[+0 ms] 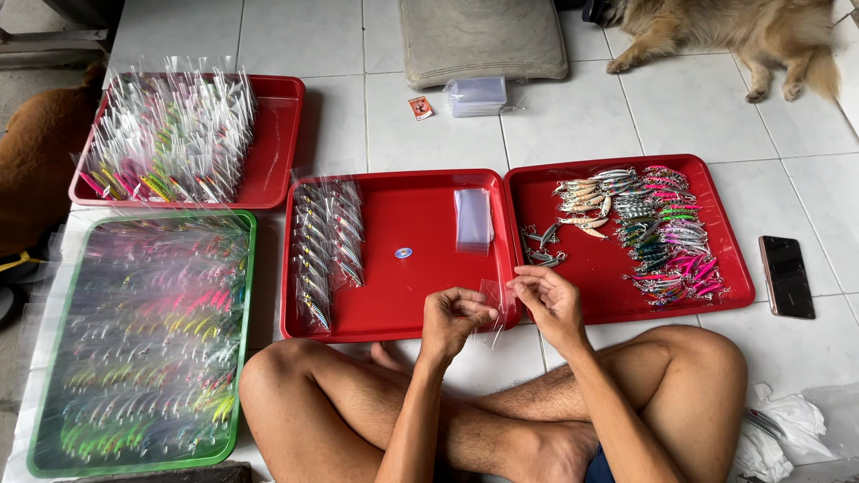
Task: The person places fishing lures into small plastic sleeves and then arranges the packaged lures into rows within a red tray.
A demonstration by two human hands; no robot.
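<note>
My left hand (454, 315) and my right hand (548, 300) pinch a small clear plastic sleeve (492, 295) between them, just above the near rim of the middle red tray (403, 286). That tray holds two rows of bagged fishing lures (327, 250), a short stack of empty clear sleeves (472, 219) and a small round sticker (403, 253). The red tray to the right (716, 224) carries loose metal lures (658, 233) in silver, green and pink. I sit cross-legged on white floor tiles.
A red tray (279, 134) of bagged lures stands at far left, a green tray (246, 340) of bagged lures below it. A pack of clear sleeves (477, 95), a small card (420, 107), a cushion (483, 40), a dog (725, 31), a phone (786, 276) and a white cloth (783, 429) lie around.
</note>
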